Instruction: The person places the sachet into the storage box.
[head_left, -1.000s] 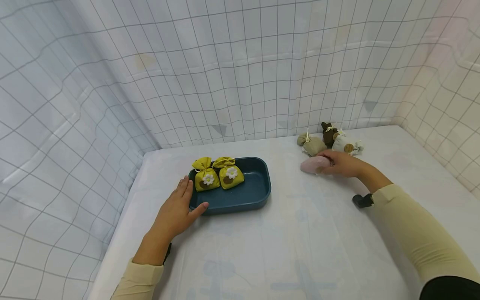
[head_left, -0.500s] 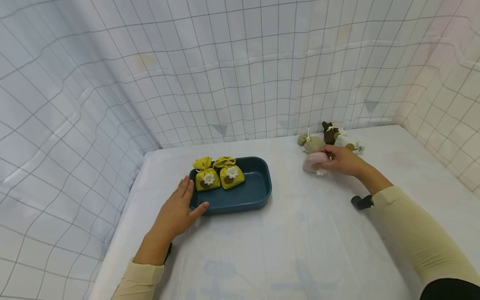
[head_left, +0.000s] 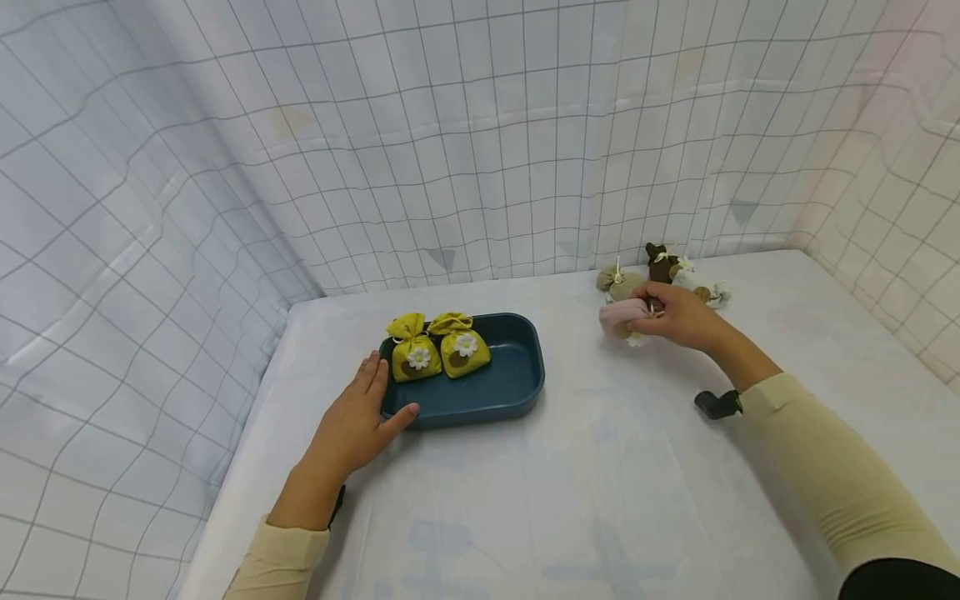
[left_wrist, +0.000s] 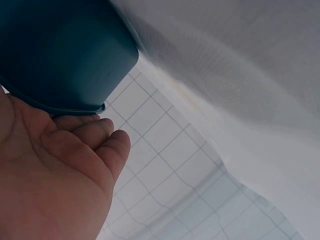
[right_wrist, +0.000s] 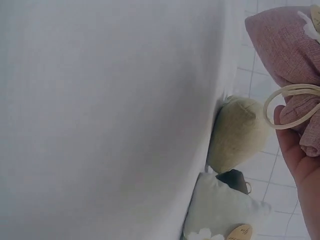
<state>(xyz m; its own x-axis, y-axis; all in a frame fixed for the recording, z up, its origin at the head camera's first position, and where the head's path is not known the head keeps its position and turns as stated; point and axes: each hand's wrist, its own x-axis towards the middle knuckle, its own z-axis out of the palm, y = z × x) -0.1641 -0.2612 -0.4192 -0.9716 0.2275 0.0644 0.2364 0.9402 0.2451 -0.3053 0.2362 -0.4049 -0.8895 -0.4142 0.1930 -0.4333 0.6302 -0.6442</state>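
Note:
My right hand (head_left: pixel 684 319) pinches a pink drawstring pouch (head_left: pixel 624 317) by its gathered neck. In the right wrist view the pink pouch (right_wrist: pixel 287 47) hangs clear of the table, its cream cord looped at the neck and a white flower on its side. My left hand (head_left: pixel 352 425) rests with extended fingers along the left end of a dark blue tray (head_left: pixel 480 408); the left wrist view shows fingers at the tray's (left_wrist: pixel 75 60) rim. Inside the tray, on its left side, two yellow pouches (head_left: pixel 415 360) with white flowers sit side by side.
Behind my right hand, near the back edge of the white-covered table (head_left: pixel 510 500), are a beige pouch (head_left: pixel 613 283), a dark brown pouch (head_left: pixel 660 262) and a pale grey-white pouch (right_wrist: pixel 215 210). Grid-patterned curtains (head_left: pixel 480 150) enclose the back and sides.
The pink pouch has been lifted off the table and tilted, moving slightly left in my right hand. My left hand and the tray are essentially unmoved.

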